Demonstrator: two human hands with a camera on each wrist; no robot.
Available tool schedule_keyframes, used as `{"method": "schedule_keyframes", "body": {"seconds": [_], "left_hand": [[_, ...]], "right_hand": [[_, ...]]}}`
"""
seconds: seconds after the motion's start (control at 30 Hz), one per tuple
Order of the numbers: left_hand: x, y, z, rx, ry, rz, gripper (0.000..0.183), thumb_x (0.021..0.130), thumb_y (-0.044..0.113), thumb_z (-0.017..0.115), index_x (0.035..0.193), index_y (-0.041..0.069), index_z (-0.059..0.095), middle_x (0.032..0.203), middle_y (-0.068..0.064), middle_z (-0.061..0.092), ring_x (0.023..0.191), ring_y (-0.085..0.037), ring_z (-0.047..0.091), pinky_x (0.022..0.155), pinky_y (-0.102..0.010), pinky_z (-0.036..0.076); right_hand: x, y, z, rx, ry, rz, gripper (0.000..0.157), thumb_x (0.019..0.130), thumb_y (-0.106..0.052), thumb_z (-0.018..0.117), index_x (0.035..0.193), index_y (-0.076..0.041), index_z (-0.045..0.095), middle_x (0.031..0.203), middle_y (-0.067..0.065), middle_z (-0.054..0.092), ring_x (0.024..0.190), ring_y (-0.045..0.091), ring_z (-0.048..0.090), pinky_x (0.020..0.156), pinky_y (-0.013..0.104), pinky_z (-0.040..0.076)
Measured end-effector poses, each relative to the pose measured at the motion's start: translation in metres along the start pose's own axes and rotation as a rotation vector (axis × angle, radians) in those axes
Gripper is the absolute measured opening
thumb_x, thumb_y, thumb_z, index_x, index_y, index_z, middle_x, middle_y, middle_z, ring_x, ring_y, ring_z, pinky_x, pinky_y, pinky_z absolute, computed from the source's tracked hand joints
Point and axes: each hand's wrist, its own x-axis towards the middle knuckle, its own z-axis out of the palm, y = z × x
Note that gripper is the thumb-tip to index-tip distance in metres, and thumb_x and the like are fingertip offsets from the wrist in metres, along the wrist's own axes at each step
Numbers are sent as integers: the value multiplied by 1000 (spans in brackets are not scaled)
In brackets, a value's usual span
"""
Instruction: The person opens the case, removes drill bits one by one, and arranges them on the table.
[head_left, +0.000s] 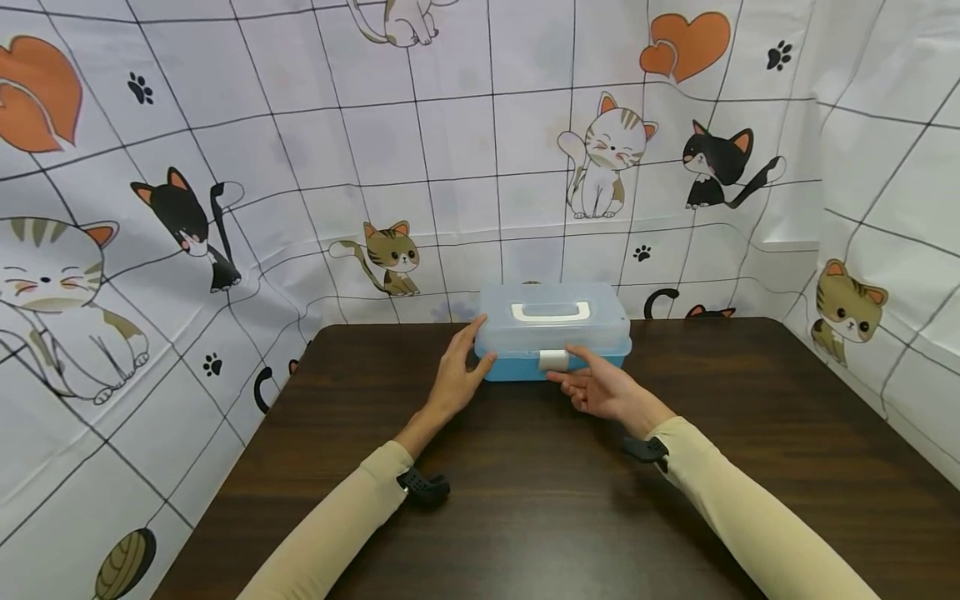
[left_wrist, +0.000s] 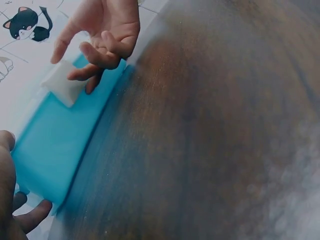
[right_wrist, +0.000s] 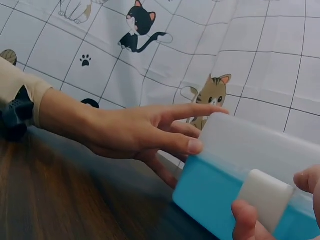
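Note:
A plastic storage box [head_left: 510,367] with a blue base and a translucent lid [head_left: 491,325] stands at the table's far edge, its lid down. A white handle [head_left: 551,312] is on top and a white latch [head_left: 552,360] at the front. My left hand [head_left: 453,367] touches the box's left end, fingers spread, thumb at the front corner in the right wrist view. My right hand [head_left: 607,392] is at the latch, with the thumb at its upper edge and the index finger at its lower edge. The other right fingers curl below, holding nothing.
The dark wooden table [head_left: 480,517] stretches from the box toward me. A white cloth with cat prints [head_left: 450,150] hangs behind the table and along both sides. Both wrists carry black bands [head_left: 423,485].

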Motion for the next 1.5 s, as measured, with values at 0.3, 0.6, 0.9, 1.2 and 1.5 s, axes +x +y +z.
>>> {"method": "schedule_keyframes", "body": {"seconds": [0.3,0.6,0.9,1.2,1.5], "left_hand": [[2,2,0,0,-13,1,67,102,27,66,161,27,33,157,-8,36,134,-32,46,103,-53,43],[-1,2,0,-5,-9,-26,67,102,29,66,161,28,33,158,-6,35,132,-35,48,97,-56,48],[0,0,0,15,-11,-6,68,102,28,66,161,28,33,158,-7,36,134,-29,46,102,-57,42],[-2,-1,-2,16,-18,1,67,102,29,66,161,27,33,158,-6,36,136,-30,44,104,-58,41],[-1,-2,-1,26,-28,-13,68,103,32,65,162,30,31,159,-4,35,138,-27,42,104,-56,40]], "right_hand": [[2,4,0,-18,19,-61,71,103,-49,57,152,-4,32,139,12,60,70,8,56,59,21,42],[1,4,5,-171,75,-111,72,104,-51,53,147,3,35,108,8,71,71,10,57,62,22,42],[-5,2,7,-270,122,-109,81,100,-59,54,145,6,38,101,8,73,68,10,59,63,26,39],[-11,0,14,-307,134,-92,82,101,-61,51,144,8,39,101,9,74,69,11,59,62,27,38],[-16,-4,16,-292,127,-89,77,102,-57,50,143,9,39,100,9,73,70,12,59,63,26,40]]}}
